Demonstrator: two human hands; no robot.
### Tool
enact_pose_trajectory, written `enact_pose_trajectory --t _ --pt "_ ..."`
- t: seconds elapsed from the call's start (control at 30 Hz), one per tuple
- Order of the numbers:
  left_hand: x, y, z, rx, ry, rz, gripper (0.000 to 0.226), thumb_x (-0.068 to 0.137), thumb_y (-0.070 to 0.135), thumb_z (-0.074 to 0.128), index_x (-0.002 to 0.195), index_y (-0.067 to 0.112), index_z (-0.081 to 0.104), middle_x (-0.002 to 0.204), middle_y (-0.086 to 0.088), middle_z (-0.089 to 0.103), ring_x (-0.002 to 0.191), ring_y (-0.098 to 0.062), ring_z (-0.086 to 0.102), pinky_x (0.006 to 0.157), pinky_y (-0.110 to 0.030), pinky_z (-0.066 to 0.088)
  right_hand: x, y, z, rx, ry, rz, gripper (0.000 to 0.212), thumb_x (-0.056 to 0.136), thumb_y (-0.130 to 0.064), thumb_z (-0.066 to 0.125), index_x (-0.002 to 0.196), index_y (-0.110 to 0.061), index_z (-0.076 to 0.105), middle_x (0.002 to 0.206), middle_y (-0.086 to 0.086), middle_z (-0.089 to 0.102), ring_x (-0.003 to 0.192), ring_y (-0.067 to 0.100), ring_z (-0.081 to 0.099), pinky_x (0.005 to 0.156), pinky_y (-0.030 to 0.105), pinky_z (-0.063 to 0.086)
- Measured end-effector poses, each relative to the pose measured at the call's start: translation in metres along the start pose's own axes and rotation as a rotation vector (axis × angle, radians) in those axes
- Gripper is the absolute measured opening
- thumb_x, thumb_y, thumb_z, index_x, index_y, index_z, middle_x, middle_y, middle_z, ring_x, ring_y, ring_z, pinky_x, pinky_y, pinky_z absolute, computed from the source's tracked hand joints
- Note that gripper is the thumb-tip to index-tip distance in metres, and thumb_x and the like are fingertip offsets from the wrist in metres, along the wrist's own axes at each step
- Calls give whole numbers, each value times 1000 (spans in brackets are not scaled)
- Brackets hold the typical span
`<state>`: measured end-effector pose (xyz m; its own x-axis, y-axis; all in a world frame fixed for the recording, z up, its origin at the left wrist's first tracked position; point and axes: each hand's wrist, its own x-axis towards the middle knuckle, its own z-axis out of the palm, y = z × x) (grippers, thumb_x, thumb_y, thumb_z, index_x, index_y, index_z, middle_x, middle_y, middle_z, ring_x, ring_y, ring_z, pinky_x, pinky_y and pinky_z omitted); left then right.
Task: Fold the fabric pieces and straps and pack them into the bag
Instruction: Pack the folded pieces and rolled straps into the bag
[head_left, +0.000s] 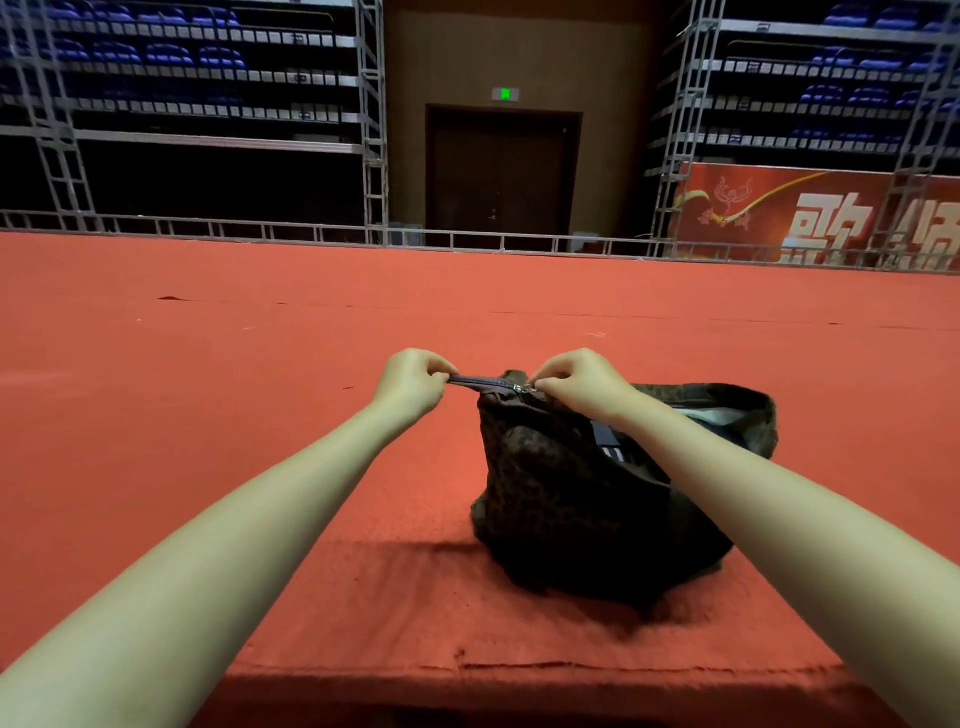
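Step in hand, judged: zipping bag shut, packing seemingly done. Left hand pinches zipper tape end, pulling taut. Right hand pinches zipper pull. Bag sits on red carpeted platform, near front edge, mouth partly open rightward. Next: draw pull right.

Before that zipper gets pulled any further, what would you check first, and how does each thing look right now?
1. Left hand pinches the zipper's tail end, tape taut: ok.
2. Right hand pinches the zipper pull: ok.
3. Bag rests steady on the red carpet: ok.
4. Bag mouth at right gapes open, zipping unfinished: not ok.
5. Striped fabric near the opening, clear of the zipper's path: cannot tell.
6. All pieces and straps packed: cannot tell.
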<state>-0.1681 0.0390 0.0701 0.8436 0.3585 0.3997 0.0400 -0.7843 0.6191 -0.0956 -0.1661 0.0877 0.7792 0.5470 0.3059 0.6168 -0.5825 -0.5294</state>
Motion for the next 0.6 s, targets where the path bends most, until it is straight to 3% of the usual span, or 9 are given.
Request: enact_pose_trajectory --t 0.17,0.27,0.4,0.53,0.6 --pt "3 -9 -15 154 94 -27 33 85 -1 47 102 11 74 106 -13 70 102 -29 60 74 -28 40 -17 41 -13 -50 103 180 17 88 -12 58 88 -14 75 92 2 71 88 14 61 72 23 40" --pt "-3 -26 -17 188 24 -76 33 87 1 47 102 14 74 106 -12 70 99 -29 61 74 -29 41 -30 61 -28 7 165 215 15 88 -15 60 84 -18 74 80 -1 70 72 10 59 61 21 41" --pt "-8 -18 6 229 -45 -54 40 85 -1 43 108 15 72 112 -14 67 106 -33 58 83 -34 46 -33 63 -32 108 184 232 19 90 -8 57 80 -15 72 66 -2 66 57 8 58 57 18 46" --pt "-14 13 29 251 60 160 33 92 13 44 117 15 66 120 -11 58 118 -31 45 101 -38 38 -30 67 -30 271 192 285 20 92 -1 54 78 -8 67 62 5 62 52 11 56 50 14 48" --pt "-21 37 42 174 34 322 31 94 18 45 117 17 66 119 -5 58 117 -24 45 100 -33 36 -26 67 -27 304 182 289 20 91 0 54 78 -7 67 64 7 63 52 12 57 51 16 50"
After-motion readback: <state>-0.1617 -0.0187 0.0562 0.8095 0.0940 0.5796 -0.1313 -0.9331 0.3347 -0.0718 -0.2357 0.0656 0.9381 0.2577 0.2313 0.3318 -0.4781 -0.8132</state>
